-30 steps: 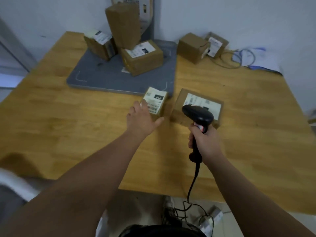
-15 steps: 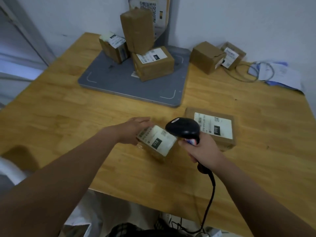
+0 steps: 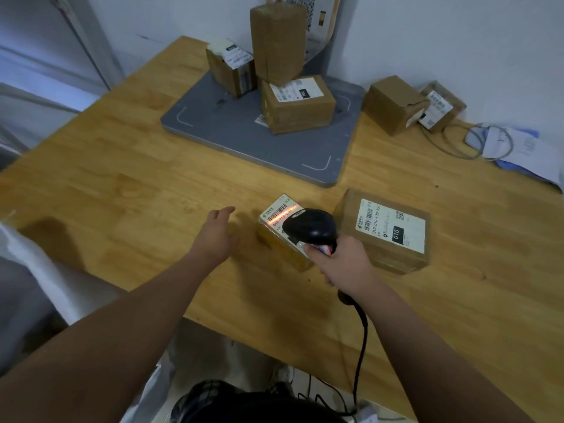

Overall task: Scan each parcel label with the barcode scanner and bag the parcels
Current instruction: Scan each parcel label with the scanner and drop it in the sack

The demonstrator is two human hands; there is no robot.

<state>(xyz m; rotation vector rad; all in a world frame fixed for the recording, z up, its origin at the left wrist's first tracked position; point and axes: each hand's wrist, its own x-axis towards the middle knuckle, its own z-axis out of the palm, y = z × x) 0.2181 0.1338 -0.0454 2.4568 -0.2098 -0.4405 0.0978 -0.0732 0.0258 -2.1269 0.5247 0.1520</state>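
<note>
A small brown parcel [image 3: 276, 242] with a white label lies on the wooden table [image 3: 122, 193] near its front edge. A red scan line glows across that label. My right hand [image 3: 341, 264] grips the black barcode scanner [image 3: 311, 228], whose head hangs just over the parcel's right end. My left hand [image 3: 218, 235] hovers open a little to the left of the parcel, not touching it. A larger flat parcel [image 3: 384, 230] with a "010" label lies right of the scanner. White bag material [image 3: 45, 270] shows at the left edge.
A grey platform [image 3: 244, 141] at the back carries three parcels, one standing tall [image 3: 277, 41]. Two more parcels [image 3: 409, 105] sit at the back right beside a coiled cable and papers [image 3: 518, 148]. The scanner's cord [image 3: 361, 331] drops over the table's front edge.
My left hand has let go of the small parcel and drawn back to the left. The parcel now rests on the table, and the scanner's red line lies on its label.
</note>
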